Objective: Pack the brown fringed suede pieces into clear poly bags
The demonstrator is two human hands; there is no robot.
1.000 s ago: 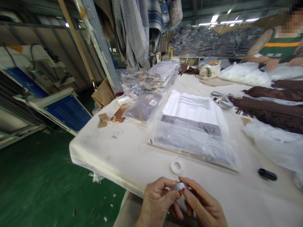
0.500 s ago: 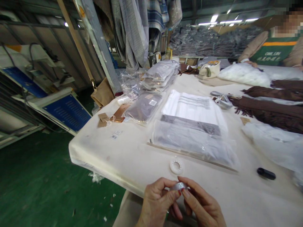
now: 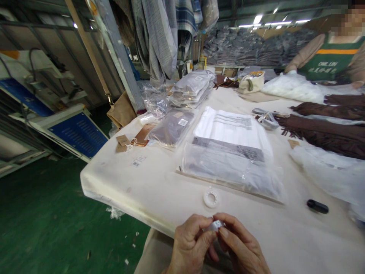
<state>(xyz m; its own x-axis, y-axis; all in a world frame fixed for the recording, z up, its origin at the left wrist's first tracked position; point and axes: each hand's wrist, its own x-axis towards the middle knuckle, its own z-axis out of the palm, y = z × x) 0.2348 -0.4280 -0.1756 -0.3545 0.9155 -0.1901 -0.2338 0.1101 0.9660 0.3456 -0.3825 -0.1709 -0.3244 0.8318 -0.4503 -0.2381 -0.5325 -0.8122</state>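
Note:
At the near edge of the table, my left hand [image 3: 191, 243] and my right hand [image 3: 241, 241] pinch a small grey roll [image 3: 216, 225] from its two sides. Part of the roll is hidden by fingers. A white ring [image 3: 211, 198] lies flat on the table just beyond my hands. Past it sits a clear plastic bag [image 3: 234, 169] with a white printed upper part. To the left are a bagged grey item [image 3: 171, 127], a brown tag [image 3: 122, 142] and small printed stickers [image 3: 138, 161].
A black object [image 3: 317, 206] lies at the right on the table [image 3: 128, 190]. Dark brown fringed fabric [image 3: 322, 131] and white plastic [image 3: 325, 167] are beyond it. Stacked bags [image 3: 192, 85] stand farther back. A person in a green apron [image 3: 327, 62] is across the table.
The view has shifted slightly. The roll between my fingers has turned a little, and a printed white patch on it shows more clearly. Across the table, the person's hands and the white bag have moved slightly.

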